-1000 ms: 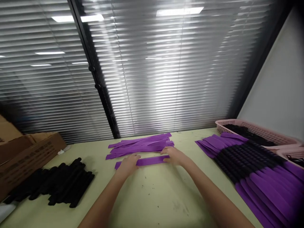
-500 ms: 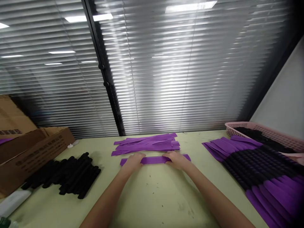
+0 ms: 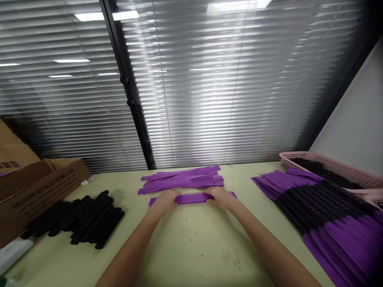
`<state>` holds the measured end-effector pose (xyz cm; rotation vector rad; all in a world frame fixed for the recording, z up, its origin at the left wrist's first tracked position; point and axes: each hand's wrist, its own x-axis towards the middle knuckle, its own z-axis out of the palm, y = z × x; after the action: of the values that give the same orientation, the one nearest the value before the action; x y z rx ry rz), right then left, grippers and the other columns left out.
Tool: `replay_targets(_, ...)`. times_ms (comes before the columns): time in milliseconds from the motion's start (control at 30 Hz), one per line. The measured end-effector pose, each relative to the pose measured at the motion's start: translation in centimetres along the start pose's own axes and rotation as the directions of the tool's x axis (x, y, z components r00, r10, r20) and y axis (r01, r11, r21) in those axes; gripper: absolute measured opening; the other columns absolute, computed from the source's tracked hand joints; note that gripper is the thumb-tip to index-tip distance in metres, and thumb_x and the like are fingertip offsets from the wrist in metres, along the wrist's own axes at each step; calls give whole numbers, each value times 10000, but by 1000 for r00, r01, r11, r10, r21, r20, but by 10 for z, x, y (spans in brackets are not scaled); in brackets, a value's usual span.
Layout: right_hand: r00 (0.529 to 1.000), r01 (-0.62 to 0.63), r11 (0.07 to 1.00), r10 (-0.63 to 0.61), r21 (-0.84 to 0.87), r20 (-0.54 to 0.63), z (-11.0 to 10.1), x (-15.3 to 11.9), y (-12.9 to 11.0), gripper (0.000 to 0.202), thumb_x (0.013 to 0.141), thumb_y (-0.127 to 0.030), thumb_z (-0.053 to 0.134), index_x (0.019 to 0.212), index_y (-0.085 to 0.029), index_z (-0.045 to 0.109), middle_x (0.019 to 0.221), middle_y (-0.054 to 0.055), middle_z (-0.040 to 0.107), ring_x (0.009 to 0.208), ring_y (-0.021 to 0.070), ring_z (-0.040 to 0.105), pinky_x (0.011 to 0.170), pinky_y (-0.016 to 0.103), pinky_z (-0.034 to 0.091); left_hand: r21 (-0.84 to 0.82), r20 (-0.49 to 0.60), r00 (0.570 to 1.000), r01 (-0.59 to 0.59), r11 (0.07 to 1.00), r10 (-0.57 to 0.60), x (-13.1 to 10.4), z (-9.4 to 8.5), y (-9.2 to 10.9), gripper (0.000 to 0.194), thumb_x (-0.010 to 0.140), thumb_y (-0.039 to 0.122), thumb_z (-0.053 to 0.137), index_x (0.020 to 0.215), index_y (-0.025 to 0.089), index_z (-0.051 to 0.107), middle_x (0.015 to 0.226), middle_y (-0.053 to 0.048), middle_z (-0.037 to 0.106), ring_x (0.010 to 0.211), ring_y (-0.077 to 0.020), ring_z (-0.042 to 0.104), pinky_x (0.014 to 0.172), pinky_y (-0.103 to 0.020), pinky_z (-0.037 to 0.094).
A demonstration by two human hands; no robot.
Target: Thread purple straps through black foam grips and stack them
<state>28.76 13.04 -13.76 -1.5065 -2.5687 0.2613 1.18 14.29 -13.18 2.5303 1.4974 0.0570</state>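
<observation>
A purple fabric strip [image 3: 193, 198] lies crosswise on the pale yellow-green table, between my two hands. My left hand [image 3: 165, 200] grips it towards its left end, fingers closed over the far edge. Towards the right end my right hand [image 3: 220, 197] does the same, thumb at the near edge. Both ends of the strip stick out past the hands. Just behind it, a loose pile of purple strips [image 3: 182, 179] is spread in layers. The undersides of my fingers are hidden.
At left lie several black padded pieces [image 3: 89, 219] beside a cardboard box [image 3: 48, 195]. To the right, purple strips with black middles [image 3: 308, 199] overlap in a row. Behind them stands a pink basket [image 3: 341, 165] holding black items. Window blinds [image 3: 203, 99] rise behind the table [image 3: 191, 255].
The view has shifted slightly, so everything sits a little further left and higher. Both hands stay on the strip in nearly the same pose.
</observation>
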Motion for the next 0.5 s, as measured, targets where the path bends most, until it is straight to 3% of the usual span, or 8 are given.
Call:
replay_targets(267, 999, 17, 1000, -16, 4, -45, -10, -2, 1, 407, 845, -264, 600, 1249, -211, 592, 1185, 96, 643, 1048, 261, 608, 889, 354, 461, -49, 8, 1000, 17, 999, -16, -4, -13, 3, 534, 769, 186, 601, 1300, 209, 538, 1283, -100, 593, 1165, -288, 550, 973, -400, 434)
replay_targets(500, 990, 59, 998, -57, 9, -128, -25, -8, -1, 400, 882, -311, 560, 1263, -194, 580, 1221, 103, 624, 1065, 265, 596, 925, 388, 455, -97, -59, 996, -72, 993, 67, -7, -25, -5, 475, 822, 232, 562, 1297, 226, 537, 1304, -52, 580, 1181, -239, 529, 1018, -347, 395)
